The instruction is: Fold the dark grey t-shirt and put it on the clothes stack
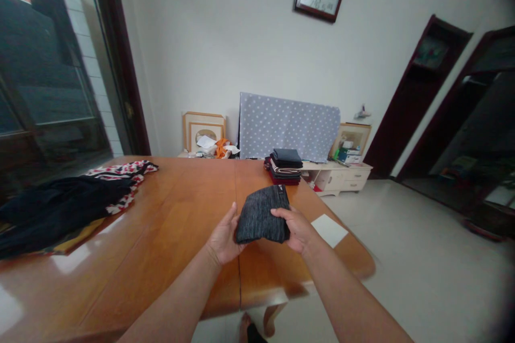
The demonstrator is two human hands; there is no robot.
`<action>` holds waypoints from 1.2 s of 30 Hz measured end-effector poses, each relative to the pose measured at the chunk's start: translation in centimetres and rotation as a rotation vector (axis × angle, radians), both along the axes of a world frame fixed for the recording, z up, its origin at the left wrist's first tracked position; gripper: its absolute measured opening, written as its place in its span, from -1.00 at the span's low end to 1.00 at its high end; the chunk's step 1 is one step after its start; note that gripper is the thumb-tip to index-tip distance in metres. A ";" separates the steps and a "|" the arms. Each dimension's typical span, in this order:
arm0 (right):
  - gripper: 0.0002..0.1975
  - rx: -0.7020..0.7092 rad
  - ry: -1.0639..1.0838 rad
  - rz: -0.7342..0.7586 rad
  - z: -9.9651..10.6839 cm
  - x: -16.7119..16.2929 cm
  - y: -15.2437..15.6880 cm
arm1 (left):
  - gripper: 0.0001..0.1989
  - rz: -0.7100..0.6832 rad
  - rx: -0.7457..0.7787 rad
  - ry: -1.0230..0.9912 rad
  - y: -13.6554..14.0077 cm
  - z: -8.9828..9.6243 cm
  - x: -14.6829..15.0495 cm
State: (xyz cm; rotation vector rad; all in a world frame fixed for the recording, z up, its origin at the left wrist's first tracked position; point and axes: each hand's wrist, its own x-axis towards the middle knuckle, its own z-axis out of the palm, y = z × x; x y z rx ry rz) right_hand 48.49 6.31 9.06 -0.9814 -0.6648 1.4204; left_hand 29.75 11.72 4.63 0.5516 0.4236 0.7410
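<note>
A folded, dark grey heathered garment point(263, 215) is held up over the near part of the wooden table, between my two hands. My right hand point(296, 229) grips its right side, thumb lying on top and fingers underneath. Along the left edge, my left hand point(226, 236) supports it with the thumb raised and the fingers partly hidden below the cloth. Just beyond the garment stands a neat stack of folded clothes point(285, 167), mostly dark with some striped and dark red layers.
The wooden table point(181, 198) carries a loose heap of dark clothes point(68, 206) at left. A white sheet of paper point(329, 230) lies near the right edge. Behind are a dotted grey cloth cover point(287, 126), a white cabinet point(341, 178) and a framed picture point(204, 128).
</note>
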 end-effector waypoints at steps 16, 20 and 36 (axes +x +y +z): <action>-0.60 -0.165 -0.159 0.177 -3.4 4.8 0.3 | -0.65 0.125 0.074 0.221 1.0 2.0 1.0; -0.51 -0.117 -0.187 0.081 -3.4 5.3 1.2 | -0.66 0.102 0.079 0.270 2.0 2.7 2.0; -0.56 0.112 -0.300 -0.074 4.1 16.1 13.3 | -0.50 -0.017 0.486 0.364 15.1 9.5 12.2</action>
